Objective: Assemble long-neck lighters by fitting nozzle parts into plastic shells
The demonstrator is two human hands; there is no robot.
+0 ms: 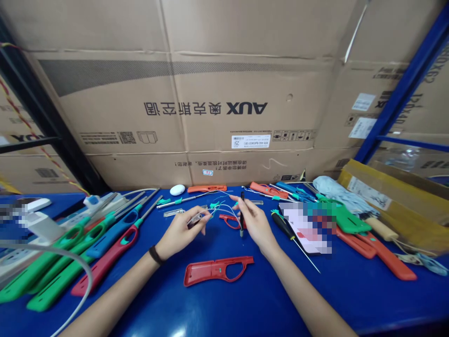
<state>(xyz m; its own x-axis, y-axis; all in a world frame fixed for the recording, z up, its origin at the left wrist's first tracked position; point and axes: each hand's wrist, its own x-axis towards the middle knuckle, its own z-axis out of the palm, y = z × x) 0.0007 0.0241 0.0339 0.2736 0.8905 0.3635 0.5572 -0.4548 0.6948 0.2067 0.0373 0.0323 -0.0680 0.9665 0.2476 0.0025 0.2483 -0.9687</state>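
My left hand [185,229], with a dark wristband, is closed on a small clear plastic piece [195,219], perhaps a fuel tank. My right hand [255,223] pinches a slim black stick-like part [242,211] that points down and has a metallic tip. Thin white wire [224,208] loops between the two hands. Below them lies a red lighter shell half [219,270], its hollow side up. Another red shell piece [228,221] lies behind, partly covered by my right hand. A clear plastic piece [173,212] rests beyond my left hand.
On the left are several long-necked lighters [108,262] and a white power strip [10,267]. At right lie a screwdriver [285,225], a partly blurred phone [305,234], orange shells [386,255] and a yellow-taped box [403,206]. Cardboard [210,70] stands behind the blue table.
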